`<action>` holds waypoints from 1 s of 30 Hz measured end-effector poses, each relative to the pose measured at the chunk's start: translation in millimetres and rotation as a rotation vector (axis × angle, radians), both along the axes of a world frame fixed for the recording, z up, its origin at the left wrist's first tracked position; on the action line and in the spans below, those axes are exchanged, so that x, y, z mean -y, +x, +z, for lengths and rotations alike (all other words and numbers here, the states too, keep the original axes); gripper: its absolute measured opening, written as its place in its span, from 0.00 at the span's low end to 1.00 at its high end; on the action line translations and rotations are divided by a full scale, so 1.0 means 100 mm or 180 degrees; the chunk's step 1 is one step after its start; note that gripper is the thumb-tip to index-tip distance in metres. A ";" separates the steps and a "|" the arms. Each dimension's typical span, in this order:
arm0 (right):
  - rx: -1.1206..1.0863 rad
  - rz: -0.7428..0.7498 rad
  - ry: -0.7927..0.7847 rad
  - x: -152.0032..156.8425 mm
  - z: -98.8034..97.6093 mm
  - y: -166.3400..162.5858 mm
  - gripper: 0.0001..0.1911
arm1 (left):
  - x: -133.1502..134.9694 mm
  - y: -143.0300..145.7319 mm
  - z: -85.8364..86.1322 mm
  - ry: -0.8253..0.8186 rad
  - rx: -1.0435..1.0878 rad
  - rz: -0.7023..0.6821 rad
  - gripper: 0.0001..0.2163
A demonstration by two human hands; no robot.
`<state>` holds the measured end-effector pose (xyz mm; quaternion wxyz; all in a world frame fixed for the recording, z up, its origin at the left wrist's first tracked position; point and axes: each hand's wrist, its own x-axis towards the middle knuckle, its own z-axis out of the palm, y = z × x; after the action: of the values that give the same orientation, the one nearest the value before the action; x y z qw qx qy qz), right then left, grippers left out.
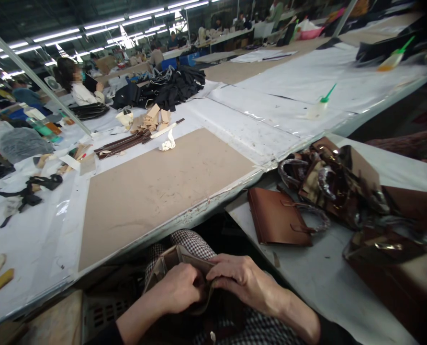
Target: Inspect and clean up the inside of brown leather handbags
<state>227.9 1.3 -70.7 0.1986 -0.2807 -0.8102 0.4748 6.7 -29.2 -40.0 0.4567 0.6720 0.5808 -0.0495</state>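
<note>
The left hand (pixel 179 287) was curled almost into a fist, its fingers closed on the near edge of a soft tan leather pouch (pixel 174 256). The right hand (pixel 244 278) lay just beside it with bent fingers folded over the same edge, gripping it too. The knuckles of the two hands nearly met. The pouch sat between and under both hands, low in the lap over black-and-white checked trousers (pixel 195 242), and its open upper rim stood out beyond the left hand's knuckles, toward the desk.

Just past the pouch ran the front edge of the long white desk (pixel 37 239) with a flat brown board mat (pixel 163 187) lying on it. At the mat's far edge lay a crumpled white cloth (pixel 168 141), and beyond it a bundle of dark brown leather straps (pixel 122 143) and a stack of small tan leather pieces (pixel 152 117).

To the right, on a lower grey surface, a flat brown leather handbag (pixel 276 215) rested on its side — touching a heap of glossy wrapped brown handbags (pixel 328 177). Farther back on the desk lay a white squeeze bottle with a green nozzle (pixel 319 108), well apart from the hands. Another person in a white top (pixel 82 93) sat at the far left.
</note>
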 end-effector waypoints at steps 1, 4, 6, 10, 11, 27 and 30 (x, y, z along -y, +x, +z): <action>0.0090 -0.0010 0.0003 -0.01 0.01 0.01 0.08 | -0.01 0.00 0.00 0.0044 -0.0034 0.0060 0.05; 0.0228 -0.0217 -0.0081 -0.03 -0.01 0.02 0.06 | -0.01 -0.02 0.06 0.0273 -0.0042 0.0110 0.06; 0.0269 -0.0425 -0.0153 -0.03 -0.04 0.02 0.08 | 0.01 -0.06 0.15 0.0445 0.0025 0.0036 0.08; 0.0330 -0.0793 -0.0173 -0.05 -0.13 -0.01 0.10 | 0.09 -0.17 0.35 0.0625 0.0243 0.0017 0.17; 0.0336 -0.0835 -0.0181 -0.05 -0.15 -0.01 0.11 | 0.12 -0.20 0.37 0.0630 0.0255 0.0053 0.16; -0.0350 -0.1275 -0.0771 -0.01 -0.23 -0.13 0.11 | -0.16 -0.38 -0.02 0.2372 -0.0292 -0.0432 0.08; -0.0249 -0.1473 -0.0632 0.00 -0.26 -0.15 0.10 | -0.30 -0.43 -0.08 0.1729 0.0244 -0.0180 0.08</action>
<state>212.8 1.4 -96.9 0.3046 -0.4581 -0.6655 0.5045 -36.6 0.4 -48.0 0.2798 0.7872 0.5361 0.1209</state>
